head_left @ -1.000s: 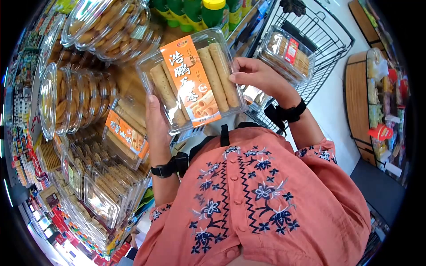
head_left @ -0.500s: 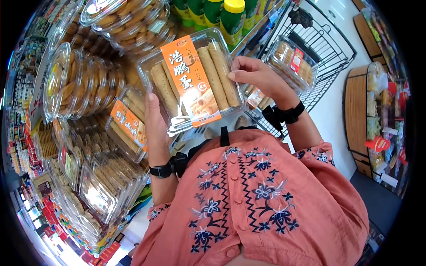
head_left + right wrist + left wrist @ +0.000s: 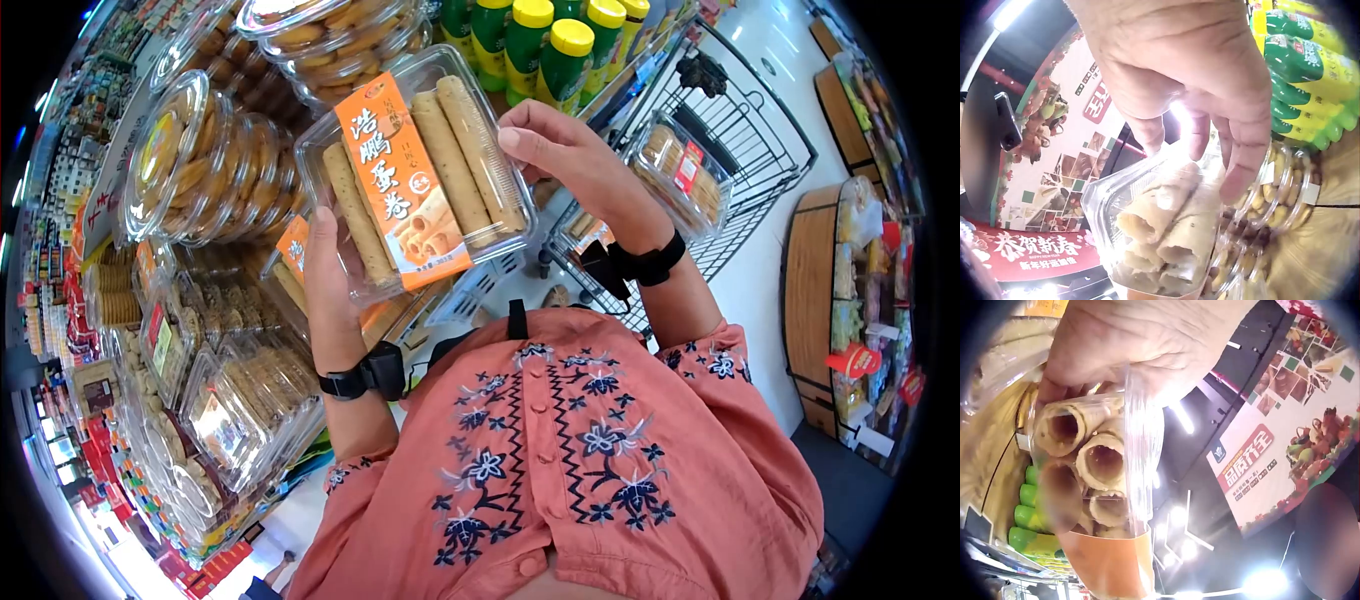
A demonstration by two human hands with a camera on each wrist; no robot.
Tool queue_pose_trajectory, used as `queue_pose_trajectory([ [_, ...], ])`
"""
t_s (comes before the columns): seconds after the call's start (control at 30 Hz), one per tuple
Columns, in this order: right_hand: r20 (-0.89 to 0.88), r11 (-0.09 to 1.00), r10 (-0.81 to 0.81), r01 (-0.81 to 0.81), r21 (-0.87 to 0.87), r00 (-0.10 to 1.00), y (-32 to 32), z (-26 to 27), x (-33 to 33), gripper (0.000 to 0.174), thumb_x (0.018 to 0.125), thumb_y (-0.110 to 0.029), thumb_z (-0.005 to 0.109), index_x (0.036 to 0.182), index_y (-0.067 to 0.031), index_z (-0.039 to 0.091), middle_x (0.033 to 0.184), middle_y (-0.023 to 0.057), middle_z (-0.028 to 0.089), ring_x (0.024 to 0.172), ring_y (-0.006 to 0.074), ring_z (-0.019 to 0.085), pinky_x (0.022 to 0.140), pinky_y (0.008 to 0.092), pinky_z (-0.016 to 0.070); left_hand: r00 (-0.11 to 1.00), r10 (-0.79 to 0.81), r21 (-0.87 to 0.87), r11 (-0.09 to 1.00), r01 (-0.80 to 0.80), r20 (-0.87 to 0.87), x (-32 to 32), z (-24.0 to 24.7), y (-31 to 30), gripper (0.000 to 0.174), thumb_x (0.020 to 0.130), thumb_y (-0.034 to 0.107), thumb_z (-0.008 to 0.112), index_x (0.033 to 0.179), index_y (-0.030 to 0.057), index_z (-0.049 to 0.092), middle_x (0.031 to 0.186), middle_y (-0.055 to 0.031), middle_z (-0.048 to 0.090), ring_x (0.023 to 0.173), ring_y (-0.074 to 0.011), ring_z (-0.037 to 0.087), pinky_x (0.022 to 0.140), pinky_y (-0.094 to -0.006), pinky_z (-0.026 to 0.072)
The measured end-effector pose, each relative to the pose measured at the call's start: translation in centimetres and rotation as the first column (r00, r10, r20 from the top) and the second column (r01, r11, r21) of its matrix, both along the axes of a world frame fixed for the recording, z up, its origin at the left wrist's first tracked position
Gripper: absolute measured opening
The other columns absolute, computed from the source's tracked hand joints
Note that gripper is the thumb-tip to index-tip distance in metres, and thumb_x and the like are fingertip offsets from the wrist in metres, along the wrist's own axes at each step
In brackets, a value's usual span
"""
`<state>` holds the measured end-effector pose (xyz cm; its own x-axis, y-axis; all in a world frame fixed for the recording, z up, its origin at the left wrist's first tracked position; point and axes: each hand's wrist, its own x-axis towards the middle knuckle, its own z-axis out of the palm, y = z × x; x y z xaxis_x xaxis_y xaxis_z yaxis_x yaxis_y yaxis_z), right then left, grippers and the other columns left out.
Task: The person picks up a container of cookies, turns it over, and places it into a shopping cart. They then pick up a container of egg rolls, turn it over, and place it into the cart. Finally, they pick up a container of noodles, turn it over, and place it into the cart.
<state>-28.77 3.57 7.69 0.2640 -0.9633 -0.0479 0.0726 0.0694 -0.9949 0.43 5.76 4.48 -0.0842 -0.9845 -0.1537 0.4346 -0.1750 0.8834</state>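
A clear plastic box of egg rolls [image 3: 405,190] with an orange label is held up, tilted, in front of the chest. My left hand [image 3: 332,285] grips its left side, thumb along the front edge and fingers behind. At the upper right edge, my right hand [image 3: 575,160] holds the box between thumb and fingers. The left wrist view shows the hollow ends of the rolls below the left hand [image 3: 1141,350]. Seen from the right wrist, the right hand's fingers [image 3: 1244,156] reach over the box's edge. Behind the box, another orange-labelled box [image 3: 292,250] is partly hidden.
Round tubs of cookies [image 3: 175,165] and stacked clear boxes of biscuits [image 3: 240,400] fill the display at left. Green bottles with yellow caps [image 3: 560,65] stand beyond. At right is a wire shopping cart [image 3: 765,170] holding a food box [image 3: 685,170]. A wooden shelf [image 3: 815,290] stands farther right.
The held box and both hands have shifted slightly left in the head view, while the surroundings have moved right. The box behind is now more covered. Both hands keep their hold.
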Motion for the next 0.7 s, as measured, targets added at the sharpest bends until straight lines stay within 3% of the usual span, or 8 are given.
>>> queue_pose_trajectory([
  [0.03, 0.032, 0.998, 0.054, -0.054, -0.027, 0.998, -0.4, -0.1, 0.1, 0.037, 0.099, -0.041, 0.060, 0.116, -0.0075, 0.061, 0.101, -0.0028, 0.061, 0.086, 0.0059, 0.057, 0.078, 0.0219, 0.0475, 0.999, 0.036, 0.034, 0.999, -0.035, -0.022, 0.2, 0.5, 0.0, 0.060, 0.106, 0.042, 0.043, 0.147, -0.0011, 0.037, 0.141, -0.0182, 0.052, 0.124, -0.0271, 0.058, 0.102, -0.0405, 0.0507],
  [0.17, 0.074, 0.983, 0.163, -0.156, -0.096, 0.984, -1.3, 1.2, 1.7, 0.040, 0.103, -0.032, 0.054, 0.131, -0.0047, 0.058, 0.118, 0.0044, 0.065, 0.098, 0.0124, 0.064, 0.081, 0.0295, 0.0553, 0.998, 0.030, 0.036, 0.999, -0.028, -0.046, 2.8, 0.5, -0.4, 0.058, 0.107, 0.040, 0.041, 0.143, -0.0056, 0.040, 0.138, -0.0191, 0.055, 0.122, -0.0254, 0.060, 0.101, -0.0396, 0.0505],
  [0.4, 0.021, 0.947, 0.261, -0.252, -0.198, 0.965, -2.4, 2.6, 4.4, 0.039, 0.103, -0.027, 0.052, 0.133, -0.0030, 0.058, 0.119, 0.0053, 0.066, 0.099, 0.0136, 0.065, 0.078, 0.0276, 0.0550, 0.987, 0.011, 0.075, 0.997, 0.001, -0.158, 6.3, 1.4, 0.3, 0.052, 0.108, 0.037, 0.040, 0.140, -0.0031, 0.045, 0.134, -0.0203, 0.059, 0.117, -0.0302, 0.063, 0.101, -0.0467, 0.0512],
  [0.7, 0.048, 0.888, 0.343, -0.308, -0.343, 0.938, -3.8, 3.9, 7.1, 0.037, 0.100, -0.022, 0.053, 0.127, 0.0022, 0.062, 0.108, 0.0091, 0.068, 0.092, 0.0166, 0.069, 0.072, 0.0279, 0.0564, 0.998, 0.046, 0.042, 0.998, -0.044, -0.031, 8.1, 3.1, 1.6, 0.055, 0.108, 0.039, 0.037, 0.142, -0.0035, 0.043, 0.135, -0.0217, 0.058, 0.120, -0.0326, 0.061, 0.103, -0.0495, 0.0505],
])
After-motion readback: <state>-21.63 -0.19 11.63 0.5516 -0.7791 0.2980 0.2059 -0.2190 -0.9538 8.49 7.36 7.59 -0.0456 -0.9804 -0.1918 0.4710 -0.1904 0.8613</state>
